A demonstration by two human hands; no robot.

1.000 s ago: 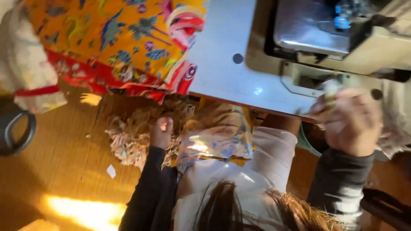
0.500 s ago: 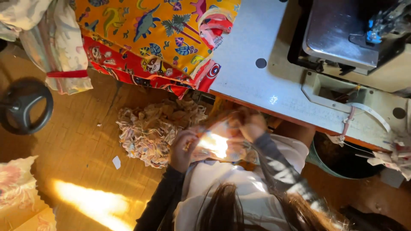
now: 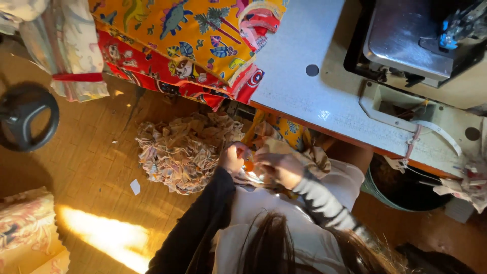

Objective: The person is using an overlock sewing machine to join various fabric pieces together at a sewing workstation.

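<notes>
Both of my hands meet over my lap, below the front edge of the sewing table [image 3: 314, 101]. My left hand [image 3: 232, 157], in a black sleeve, pinches the edge of a beige patterned fabric piece [image 3: 309, 155]. My right hand [image 3: 280, 169], in a grey striped sleeve, grips the same fabric close beside it. A small orange spot shows between the two hands; I cannot tell what it is. The fabric bunches up towards the table edge.
A heap of ruffled pale fabric [image 3: 180, 149] lies on the wooden floor to the left. Orange dinosaur-print cloth [image 3: 187, 25] and red printed cloth [image 3: 152, 68] hang off the table. A sewing machine [image 3: 411, 38] sits at the back right, a green bin [image 3: 401, 195] below it, a black wheel [image 3: 25, 119] far left.
My right hand has come from the table's right edge down to my lap and joined the left hand on the fabric. The view has shifted right and downward.
</notes>
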